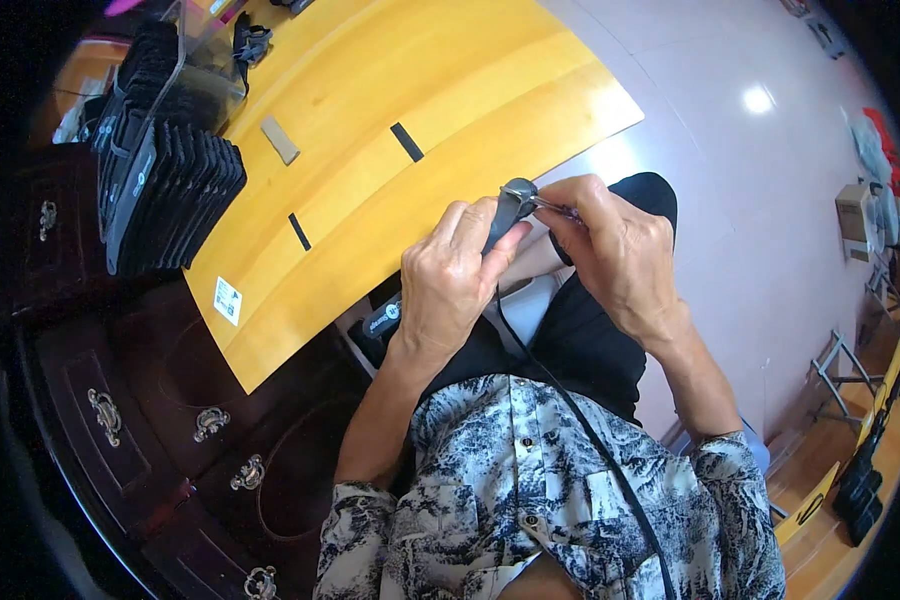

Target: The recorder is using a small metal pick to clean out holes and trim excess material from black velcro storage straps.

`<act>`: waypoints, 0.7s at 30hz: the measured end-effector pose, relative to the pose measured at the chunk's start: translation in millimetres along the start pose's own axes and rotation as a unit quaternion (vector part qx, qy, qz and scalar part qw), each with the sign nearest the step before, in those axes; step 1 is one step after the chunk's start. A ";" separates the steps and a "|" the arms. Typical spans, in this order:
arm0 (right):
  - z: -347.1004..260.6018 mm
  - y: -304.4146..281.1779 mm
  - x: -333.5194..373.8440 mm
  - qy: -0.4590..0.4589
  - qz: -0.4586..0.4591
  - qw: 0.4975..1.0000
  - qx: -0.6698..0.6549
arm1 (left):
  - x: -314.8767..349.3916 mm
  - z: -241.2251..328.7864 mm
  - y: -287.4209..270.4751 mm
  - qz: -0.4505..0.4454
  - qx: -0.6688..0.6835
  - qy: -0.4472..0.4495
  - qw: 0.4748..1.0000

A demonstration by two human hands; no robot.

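Observation:
My left hand (pixel 448 280) grips a dark grey handheld device (pixel 510 205) with a rounded top, held just off the near edge of the yellow wooden tabletop (pixel 390 180). The device's lower end (pixel 382 320) sticks out below my wrist, and a black cable (pixel 570 410) runs from it down over my patterned shirt. My right hand (pixel 615 255) pinches a thin metal piece (pixel 552 207) against the device's top. Both hands touch the device above my lap.
Rows of black flat items (pixel 175 195) stand packed at the table's left, beside a clear plastic box (pixel 195 70). Two black strips (pixel 406 142) and a grey block (pixel 280 139) lie on the tabletop. A dark wooden cabinet (pixel 150 420) with brass handles stands below left.

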State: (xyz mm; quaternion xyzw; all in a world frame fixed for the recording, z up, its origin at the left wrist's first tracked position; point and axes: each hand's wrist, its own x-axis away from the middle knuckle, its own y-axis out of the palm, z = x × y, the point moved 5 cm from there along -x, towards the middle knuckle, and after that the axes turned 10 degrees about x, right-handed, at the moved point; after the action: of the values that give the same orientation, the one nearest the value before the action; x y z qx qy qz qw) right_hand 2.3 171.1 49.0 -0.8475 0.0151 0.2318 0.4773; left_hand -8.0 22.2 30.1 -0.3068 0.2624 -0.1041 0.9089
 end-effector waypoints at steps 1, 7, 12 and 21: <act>0.8 -0.2 1.9 0.025 -0.025 0.999 0.004 | 0.6 1.2 0.0 0.006 -0.011 -0.019 1.000; 11.8 15.7 26.2 0.319 -0.179 0.759 -0.539 | 13.2 9.8 1.9 0.049 0.036 0.002 0.998; 12.4 -6.2 21.3 0.098 -0.128 0.947 -0.279 | 17.7 19.3 1.1 -0.019 0.036 0.024 0.999; -5.6 -23.7 17.9 -0.064 -0.179 0.965 -0.179 | 23.4 18.3 -17.5 -0.103 0.164 -0.032 0.980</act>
State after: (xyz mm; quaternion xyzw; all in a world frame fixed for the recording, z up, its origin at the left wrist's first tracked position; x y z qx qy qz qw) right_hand 26.2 182.9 63.1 -0.8914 -0.2092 0.1953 0.3513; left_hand 21.1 9.3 43.5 -0.1818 0.1793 -0.2289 0.9394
